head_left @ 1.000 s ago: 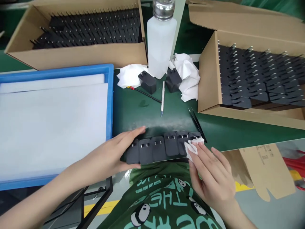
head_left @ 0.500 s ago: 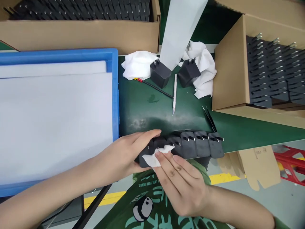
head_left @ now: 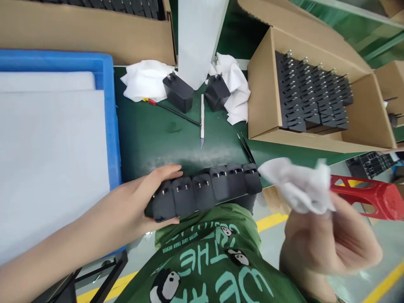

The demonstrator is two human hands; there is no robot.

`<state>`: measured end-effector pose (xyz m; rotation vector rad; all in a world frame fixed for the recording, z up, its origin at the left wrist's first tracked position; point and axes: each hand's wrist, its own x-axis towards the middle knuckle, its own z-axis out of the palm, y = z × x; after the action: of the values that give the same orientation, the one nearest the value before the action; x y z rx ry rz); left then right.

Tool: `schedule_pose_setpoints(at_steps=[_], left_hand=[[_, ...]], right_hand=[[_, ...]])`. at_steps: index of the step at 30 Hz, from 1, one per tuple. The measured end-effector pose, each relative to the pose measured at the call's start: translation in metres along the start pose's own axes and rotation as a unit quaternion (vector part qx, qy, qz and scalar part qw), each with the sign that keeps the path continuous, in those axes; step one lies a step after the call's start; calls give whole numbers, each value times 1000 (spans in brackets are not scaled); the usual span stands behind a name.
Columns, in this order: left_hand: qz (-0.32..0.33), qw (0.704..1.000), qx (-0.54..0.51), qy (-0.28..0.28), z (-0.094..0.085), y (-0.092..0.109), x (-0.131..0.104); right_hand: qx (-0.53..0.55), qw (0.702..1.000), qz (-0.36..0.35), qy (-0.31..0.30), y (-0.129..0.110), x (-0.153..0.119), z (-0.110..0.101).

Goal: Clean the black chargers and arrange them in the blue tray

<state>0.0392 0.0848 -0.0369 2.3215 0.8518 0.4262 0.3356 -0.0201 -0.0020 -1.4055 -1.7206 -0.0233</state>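
A row of several black plug adapters (head_left: 203,191) lies at the table's front edge, metal prongs showing along the top. My left hand (head_left: 154,193) is wrapped round the left end of that row, thumb and fingers on opposite sides. Off to the right of the row, my right hand (head_left: 328,240) is raised and pinches a crumpled white cloth (head_left: 299,183), clear of the adapters. Two more black adapters, one on the left (head_left: 178,91) and one on the right (head_left: 217,92), rest farther back beside white crumpled cloths (head_left: 148,79).
A craft knife (head_left: 202,122), a thin black tool with a red and yellow end (head_left: 176,111) and tweezers (head_left: 246,148) lie on the green table (head_left: 151,139). Left is a blue tray (head_left: 114,126); right, an open carton (head_left: 261,84) of adapters. A red stool (head_left: 372,195) stands beyond.
My right hand has lifted off the adapters and moved right with the cloth. My left hand still holds the row's left end. The view has shifted right.
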Motion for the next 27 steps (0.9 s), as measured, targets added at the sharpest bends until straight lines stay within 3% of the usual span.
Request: schedule_pose_setpoints(at_steps=[2, 6, 12, 15, 19, 23, 25, 27], left_hand=[[30, 999, 16, 19, 0, 1, 3], [71, 995, 45, 48, 0, -1, 7], [95, 993, 52, 53, 2, -6, 9], [88, 994, 46, 42, 3, -8, 9], [61, 997, 35, 22, 0, -7, 9], [26, 999, 37, 22, -4, 1, 11], [-6, 999, 23, 21, -5, 5, 11], [-38, 999, -2, 11, -5, 7, 11]], right_hand=[[-94, 993, -31, 69, 18, -21, -1], [-156, 987, -39, -33, 23, -54, 27], [-231, 971, -52, -33, 1, -50, 44], [-181, 978, -103, -17, -7, -47, 51], [-119, 974, -192, -15, -24, -41, 75], [26, 949, -282, -135, -46, -31, 94], [127, 925, -291, -209, -48, -27, 87], [187, 919, -253, -236, -37, -26, 65]])
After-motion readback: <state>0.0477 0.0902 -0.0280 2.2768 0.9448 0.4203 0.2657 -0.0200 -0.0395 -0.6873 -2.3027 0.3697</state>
